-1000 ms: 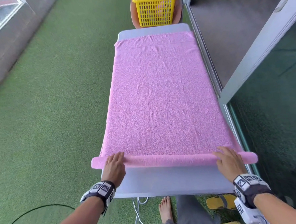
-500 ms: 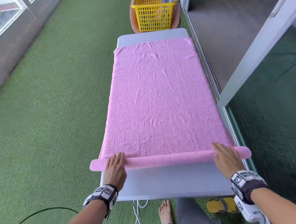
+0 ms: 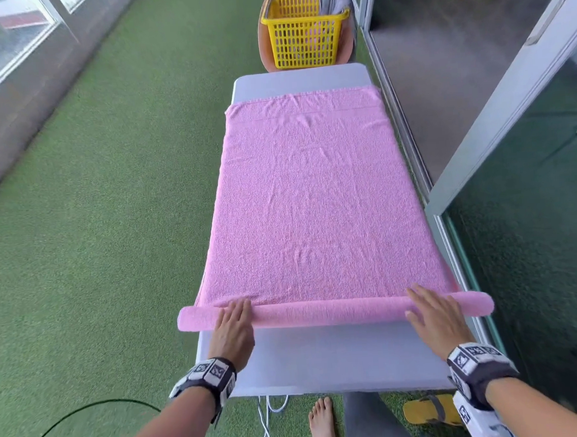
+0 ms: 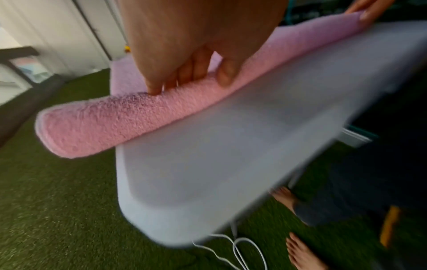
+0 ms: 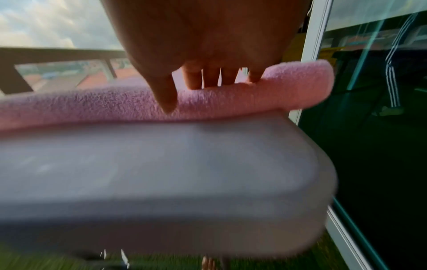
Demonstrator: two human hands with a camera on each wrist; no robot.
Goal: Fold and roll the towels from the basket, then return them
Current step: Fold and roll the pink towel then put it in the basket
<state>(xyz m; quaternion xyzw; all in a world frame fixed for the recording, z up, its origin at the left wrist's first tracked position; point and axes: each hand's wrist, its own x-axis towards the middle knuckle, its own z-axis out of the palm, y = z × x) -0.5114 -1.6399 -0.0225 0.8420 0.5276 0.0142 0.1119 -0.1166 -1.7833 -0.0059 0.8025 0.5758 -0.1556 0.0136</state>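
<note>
In the head view, a grey table (image 3: 338, 359) stood on green artificial grass (image 3: 97, 228), with a yellow basket (image 3: 304, 40) beyond its far end. A pink towel (image 3: 313, 200) lay flat on the table, its near edge rolled. The left hand (image 3: 233, 331) and the right hand (image 3: 436, 321) pressed on the roll with straight fingers.

The left wrist view showed the fingers (image 4: 184, 73) flat on the roll's left end (image 4: 92, 124).

In the right wrist view, extended fingers (image 5: 208, 76) touched the roll near its right end (image 5: 300, 85).
</note>
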